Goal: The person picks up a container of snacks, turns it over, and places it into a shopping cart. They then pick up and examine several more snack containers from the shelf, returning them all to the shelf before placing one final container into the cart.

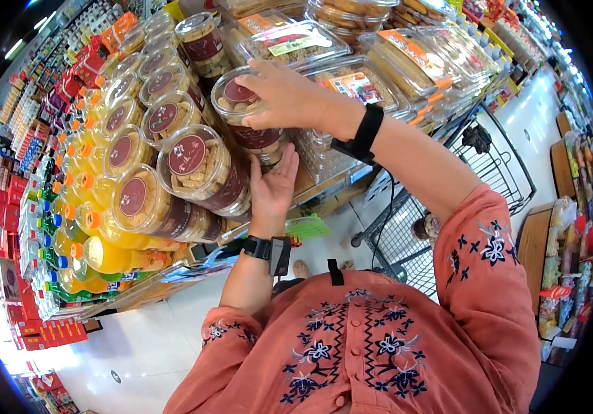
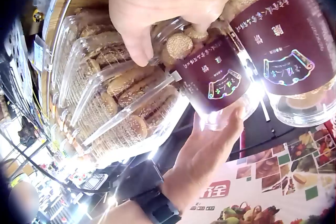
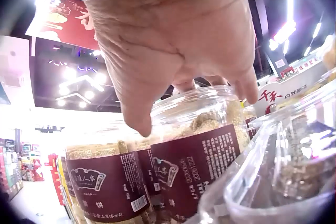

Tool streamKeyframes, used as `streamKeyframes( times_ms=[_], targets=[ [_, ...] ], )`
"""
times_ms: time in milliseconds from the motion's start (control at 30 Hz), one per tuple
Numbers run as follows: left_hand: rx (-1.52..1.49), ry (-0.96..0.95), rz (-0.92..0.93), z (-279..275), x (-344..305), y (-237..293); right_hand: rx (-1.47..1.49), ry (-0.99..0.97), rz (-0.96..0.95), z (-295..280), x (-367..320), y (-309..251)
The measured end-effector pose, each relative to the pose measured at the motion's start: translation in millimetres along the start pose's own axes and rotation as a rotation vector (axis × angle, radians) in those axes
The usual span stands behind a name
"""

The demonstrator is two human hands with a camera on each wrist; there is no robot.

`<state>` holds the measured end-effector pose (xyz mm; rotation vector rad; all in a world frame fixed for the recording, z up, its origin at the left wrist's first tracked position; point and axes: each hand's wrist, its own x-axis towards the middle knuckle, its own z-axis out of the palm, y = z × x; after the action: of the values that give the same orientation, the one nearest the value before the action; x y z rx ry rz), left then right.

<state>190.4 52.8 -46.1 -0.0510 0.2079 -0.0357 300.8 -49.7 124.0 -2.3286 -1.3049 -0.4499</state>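
My right hand (image 1: 286,96) grips a clear plastic jar of sesame biscuits (image 1: 260,140) by its lid, thumb and fingers spread around the rim. In the right wrist view, the thumb lies at the near side of this jar (image 3: 194,155). Below it, my left hand (image 1: 275,186) is palm up with fingers extended at the base. The left wrist view appears upside down: my left hand (image 2: 168,3) is large at the top against the base, with the jar's maroon label (image 2: 210,77) facing the camera. A larger-looking similar jar (image 2: 289,50) stands beside it.
More biscuit jars (image 1: 193,165) stand in rows on the left, next to orange drink bottles (image 1: 106,252). Stacked clear boxes of biscuits (image 1: 351,79) are close on the right. A wire shopping cart (image 1: 407,234) stands by the display's right side.
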Motion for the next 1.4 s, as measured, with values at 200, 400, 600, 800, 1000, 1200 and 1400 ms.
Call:
streamKeyframes(
  times_ms=[200,400,600,800,1000,1200,1400],
  targets=[
    [0.006,-0.034,0.037,-3.4,30.4,7.7,-0.104,0.157,-0.132,13.1,7.1,1.1],
    [0.008,-0.038,0.123,-5.7,50.1,2.3,-0.104,0.093,-0.057,10.5,6.5,-4.6],
    [0.074,0.045,0.050,-2.1,46.0,3.4,0.057,0.141,-0.050,-8.7,1.3,0.5],
    [0.524,0.078,-0.064,-9.8,-5.4,8.0,0.206,0.335,0.152,-106.7,-68.2,-10.7],
    [0.937,0.028,-0.496,-37.3,-51.1,-21.3,0.449,0.656,0.607,-180.5,-214.2,30.5],
    [1.215,0.005,-0.792,-23.8,-55.7,-91.7,0.290,0.834,1.056,-155.7,-423.2,104.4],
    [1.248,0.087,-0.850,-43.0,-24.6,-141.0,0.261,0.912,1.596,-77.8,-550.5,140.0]
  ],
)
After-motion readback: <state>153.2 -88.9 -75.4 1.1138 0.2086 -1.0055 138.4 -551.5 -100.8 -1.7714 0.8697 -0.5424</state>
